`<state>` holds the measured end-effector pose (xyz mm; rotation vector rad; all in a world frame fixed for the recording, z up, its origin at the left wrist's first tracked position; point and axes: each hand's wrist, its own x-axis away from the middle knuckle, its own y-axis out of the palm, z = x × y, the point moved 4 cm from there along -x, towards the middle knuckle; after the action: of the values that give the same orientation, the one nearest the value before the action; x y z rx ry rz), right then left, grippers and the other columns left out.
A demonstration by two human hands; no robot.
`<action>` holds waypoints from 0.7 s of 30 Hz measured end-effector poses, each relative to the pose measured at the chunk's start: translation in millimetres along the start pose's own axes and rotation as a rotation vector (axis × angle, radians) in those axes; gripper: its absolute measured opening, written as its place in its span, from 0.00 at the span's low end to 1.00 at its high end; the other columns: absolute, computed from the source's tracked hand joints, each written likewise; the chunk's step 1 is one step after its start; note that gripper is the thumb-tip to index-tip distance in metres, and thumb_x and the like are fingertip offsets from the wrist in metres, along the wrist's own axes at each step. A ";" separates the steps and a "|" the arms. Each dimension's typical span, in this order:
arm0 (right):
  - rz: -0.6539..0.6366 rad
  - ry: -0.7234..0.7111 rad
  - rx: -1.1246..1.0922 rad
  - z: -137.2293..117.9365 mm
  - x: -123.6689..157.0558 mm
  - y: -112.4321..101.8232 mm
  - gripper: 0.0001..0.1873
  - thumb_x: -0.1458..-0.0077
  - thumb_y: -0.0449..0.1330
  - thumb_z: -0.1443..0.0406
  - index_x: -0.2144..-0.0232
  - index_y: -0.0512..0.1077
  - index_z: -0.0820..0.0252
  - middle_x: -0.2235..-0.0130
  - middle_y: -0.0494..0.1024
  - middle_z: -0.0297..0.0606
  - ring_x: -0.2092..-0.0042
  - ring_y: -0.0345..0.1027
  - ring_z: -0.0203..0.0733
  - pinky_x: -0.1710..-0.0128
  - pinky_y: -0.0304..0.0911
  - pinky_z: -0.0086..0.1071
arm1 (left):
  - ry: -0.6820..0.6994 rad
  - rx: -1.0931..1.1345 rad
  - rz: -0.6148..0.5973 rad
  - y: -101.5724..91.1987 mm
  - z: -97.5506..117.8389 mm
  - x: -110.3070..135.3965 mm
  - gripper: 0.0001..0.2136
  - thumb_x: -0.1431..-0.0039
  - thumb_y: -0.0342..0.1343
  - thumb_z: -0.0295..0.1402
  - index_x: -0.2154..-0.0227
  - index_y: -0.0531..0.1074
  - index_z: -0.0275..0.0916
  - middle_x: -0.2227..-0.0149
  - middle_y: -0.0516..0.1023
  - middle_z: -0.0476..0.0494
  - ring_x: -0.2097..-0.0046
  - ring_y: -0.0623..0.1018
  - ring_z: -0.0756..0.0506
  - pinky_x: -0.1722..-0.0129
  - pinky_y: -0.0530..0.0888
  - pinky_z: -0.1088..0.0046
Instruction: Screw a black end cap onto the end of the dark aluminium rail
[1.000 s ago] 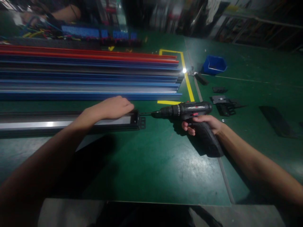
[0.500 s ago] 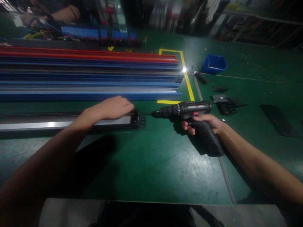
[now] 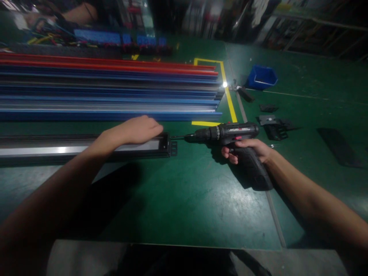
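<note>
My right hand (image 3: 250, 150) is wrapped round the grip of a black cordless drill (image 3: 235, 131). The drill lies level, and its long thin bit points left at the end of a long black-framed bar (image 3: 138, 151) with a silver inner strip. At that end sits a dark end cap (image 3: 165, 145) with a slotted tab (image 3: 174, 148) sticking out. The bit's tip meets the cap near its upper corner. Across the bar's far edge, close to the cap, rests my left hand (image 3: 140, 129), its fingers curled over and closed on the frame; the fingertips are hidden.
Long red and blue profiles (image 3: 115, 90) lie beyond the bar. To the right are a blue bin (image 3: 261, 77), small black brackets (image 3: 273, 126) and a flat black piece (image 3: 339, 146). Yellow tape (image 3: 228, 99) marks the green tabletop (image 3: 184, 203). Another person's arm (image 3: 79, 13) shows at the far left.
Almost nothing differs: the view has shifted very slightly. Both hands, the drill and the bar keep their places relative to each other.
</note>
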<state>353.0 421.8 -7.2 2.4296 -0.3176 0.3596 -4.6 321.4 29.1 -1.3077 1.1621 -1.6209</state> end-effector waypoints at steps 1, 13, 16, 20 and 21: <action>0.003 0.001 0.002 -0.1 -0.1 0.1 0.18 0.37 0.69 0.59 0.55 0.77 0.71 0.57 0.82 0.48 0.64 0.76 0.37 0.62 0.75 0.30 | 0.006 0.000 -0.001 -0.3 0.6 0.2 0.22 0.29 0.40 0.41 0.69 0.77 0.41 0.69 0.79 0.42 0.67 0.74 0.43 0.67 0.65 0.66; 0.009 0.004 0.001 -0.3 -0.5 0.7 0.18 0.38 0.69 0.59 0.56 0.78 0.72 0.58 0.82 0.48 0.64 0.76 0.38 0.63 0.75 0.30 | 0.009 -0.006 0.001 0.2 -0.7 0.1 0.22 0.29 0.39 0.41 0.68 0.77 0.42 0.67 0.80 0.42 0.67 0.74 0.43 0.66 0.65 0.67; 0.014 0.014 0.000 -0.4 -0.4 1.5 0.18 0.38 0.69 0.59 0.56 0.77 0.71 0.58 0.81 0.48 0.65 0.76 0.38 0.63 0.75 0.30 | -0.003 -0.005 -0.012 -0.4 0.2 0.4 0.22 0.29 0.40 0.41 0.66 0.79 0.41 0.67 0.80 0.42 0.66 0.74 0.43 0.64 0.65 0.66; 0.024 0.008 -0.006 -0.8 -0.5 1.6 0.17 0.38 0.69 0.60 0.56 0.77 0.72 0.58 0.81 0.48 0.65 0.76 0.38 0.63 0.75 0.30 | -0.009 0.003 -0.006 -0.9 0.1 0.7 0.21 0.30 0.41 0.41 0.67 0.78 0.41 0.68 0.80 0.42 0.67 0.73 0.43 0.65 0.65 0.67; 0.025 0.005 -0.005 -0.8 -0.6 1.6 0.17 0.38 0.70 0.60 0.56 0.77 0.72 0.58 0.82 0.48 0.65 0.76 0.38 0.63 0.75 0.30 | -0.007 0.004 -0.003 -0.7 -0.1 0.6 0.21 0.30 0.40 0.41 0.68 0.77 0.41 0.68 0.79 0.42 0.67 0.73 0.44 0.66 0.64 0.67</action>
<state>351.8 421.2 -6.0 2.4212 -0.3465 0.3754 -4.8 321.1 29.9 -1.3126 1.1526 -1.6187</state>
